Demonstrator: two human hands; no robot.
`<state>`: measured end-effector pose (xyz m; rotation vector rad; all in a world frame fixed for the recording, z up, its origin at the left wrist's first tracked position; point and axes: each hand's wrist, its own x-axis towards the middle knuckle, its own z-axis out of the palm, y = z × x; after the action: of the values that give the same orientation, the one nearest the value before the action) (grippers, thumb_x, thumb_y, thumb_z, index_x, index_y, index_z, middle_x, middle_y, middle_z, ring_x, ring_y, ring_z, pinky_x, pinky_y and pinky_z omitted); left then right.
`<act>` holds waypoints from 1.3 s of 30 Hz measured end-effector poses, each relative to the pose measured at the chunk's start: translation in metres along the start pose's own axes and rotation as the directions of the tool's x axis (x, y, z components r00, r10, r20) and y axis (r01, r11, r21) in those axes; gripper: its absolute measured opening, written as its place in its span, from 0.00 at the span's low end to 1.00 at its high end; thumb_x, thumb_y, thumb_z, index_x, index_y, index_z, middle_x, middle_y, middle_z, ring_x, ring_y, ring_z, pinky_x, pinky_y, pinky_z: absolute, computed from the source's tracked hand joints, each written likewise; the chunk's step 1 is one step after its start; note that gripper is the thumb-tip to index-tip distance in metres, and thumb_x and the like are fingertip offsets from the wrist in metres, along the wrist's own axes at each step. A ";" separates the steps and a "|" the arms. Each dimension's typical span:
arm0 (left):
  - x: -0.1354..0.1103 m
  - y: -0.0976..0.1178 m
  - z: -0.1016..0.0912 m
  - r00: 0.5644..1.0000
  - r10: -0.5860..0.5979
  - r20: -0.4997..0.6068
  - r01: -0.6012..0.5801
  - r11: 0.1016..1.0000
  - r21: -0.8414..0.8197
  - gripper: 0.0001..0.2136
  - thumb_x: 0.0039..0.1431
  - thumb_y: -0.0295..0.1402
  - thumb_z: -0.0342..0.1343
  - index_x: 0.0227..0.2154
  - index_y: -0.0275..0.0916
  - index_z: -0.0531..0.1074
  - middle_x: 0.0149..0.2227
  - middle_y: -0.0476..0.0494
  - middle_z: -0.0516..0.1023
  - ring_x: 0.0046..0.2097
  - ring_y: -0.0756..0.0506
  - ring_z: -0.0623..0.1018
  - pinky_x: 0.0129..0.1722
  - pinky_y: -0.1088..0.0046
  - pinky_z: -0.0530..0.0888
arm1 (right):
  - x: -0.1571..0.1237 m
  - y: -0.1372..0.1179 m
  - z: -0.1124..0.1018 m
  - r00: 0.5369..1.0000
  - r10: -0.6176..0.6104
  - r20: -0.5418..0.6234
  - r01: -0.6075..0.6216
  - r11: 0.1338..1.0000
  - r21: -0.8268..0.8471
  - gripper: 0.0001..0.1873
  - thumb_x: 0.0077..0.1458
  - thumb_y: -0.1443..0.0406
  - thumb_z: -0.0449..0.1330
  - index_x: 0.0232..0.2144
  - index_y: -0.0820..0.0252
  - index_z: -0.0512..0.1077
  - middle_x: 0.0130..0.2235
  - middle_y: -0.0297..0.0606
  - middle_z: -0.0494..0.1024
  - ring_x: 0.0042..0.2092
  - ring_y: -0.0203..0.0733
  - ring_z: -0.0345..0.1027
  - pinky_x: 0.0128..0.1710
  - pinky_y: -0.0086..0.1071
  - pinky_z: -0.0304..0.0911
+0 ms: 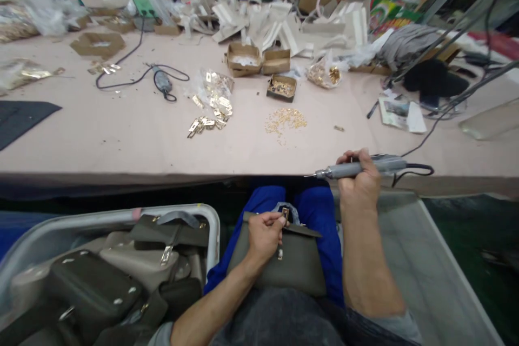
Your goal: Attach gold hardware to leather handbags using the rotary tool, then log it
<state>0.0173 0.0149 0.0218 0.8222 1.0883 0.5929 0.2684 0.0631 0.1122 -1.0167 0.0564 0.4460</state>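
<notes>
Left hand (pixel 264 235) curled palm-down, forearm coming up from lower left, fingers pinched together on small metal clasp (pixel 285 213) at top edge of olive handbag (pixel 292 265). Thumb and forefinger clamped on clasp, other fingers folded against bag flap.

Right hand (pixel 360 178) raised above and to right of handbag, forearm near vertical in view, wrist bent, fist wrapped tight round grey electric screwdriver (pixel 357 168). Tool held approx horizontal, thin bit pointing left, black cable trailing off right end. Tool tip well apart from clasp, hovering at near edge of worktable (pixel 121 140).

Handbag lies flat on lap, over blue trousers, just below table edge. Olive-grey leather, rectangular, flap closed across top w/ slanted edge, small metal fitting at centre front below flap. Strap or lining bit showing pale behind clasp.

Left of handbag: grey bin (pixel 211 227) w/ more bags of same colour stacked inside, some w/ metal plates showing. Beyond handbag, on worktable: pile of gold screws (pixel 286 119) straight ahead, gold hardware plates (pixel 211 119) further left, small cardboard box of parts (pixel 281 87) behind screws. Second corded tool (pixel 162 81) lying further left of plates. Right of handbag: large empty-looking grey tray (pixel 425 270).
</notes>
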 end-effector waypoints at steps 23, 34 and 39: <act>-0.005 -0.006 0.003 1.000 0.003 -0.019 -0.002 0.997 0.073 0.14 0.57 0.38 0.64 0.34 0.29 0.85 0.25 0.40 0.82 0.18 0.51 0.70 0.18 0.76 0.69 | -0.112 0.026 -0.019 0.963 -0.181 0.197 0.237 0.920 -0.312 0.21 0.49 0.60 0.79 0.35 0.63 0.74 0.32 0.35 0.77 0.31 0.38 0.75 0.26 0.31 0.70; -0.005 -0.007 0.003 0.999 -0.019 -0.026 0.021 0.996 0.092 0.16 0.54 0.39 0.65 0.36 0.29 0.84 0.23 0.44 0.78 0.18 0.51 0.68 0.18 0.75 0.67 | -0.130 0.032 -0.018 0.897 -0.252 0.364 0.408 0.789 -0.460 0.16 0.56 0.58 0.75 0.35 0.63 0.76 0.32 0.36 0.80 0.26 0.36 0.71 0.29 0.34 0.71; -0.003 -0.006 0.002 0.998 0.052 -0.025 -0.049 0.993 0.111 0.13 0.55 0.38 0.66 0.34 0.31 0.85 0.25 0.41 0.81 0.23 0.49 0.73 0.23 0.75 0.68 | -0.140 0.038 -0.022 0.851 -0.217 0.479 0.468 0.729 -0.500 0.17 0.52 0.59 0.78 0.36 0.63 0.78 0.29 0.33 0.77 0.28 0.37 0.72 0.32 0.35 0.73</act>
<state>0.0178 0.0086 0.0194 0.9422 1.1362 0.5915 0.1297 0.0152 0.1050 -1.5143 -0.6815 0.3077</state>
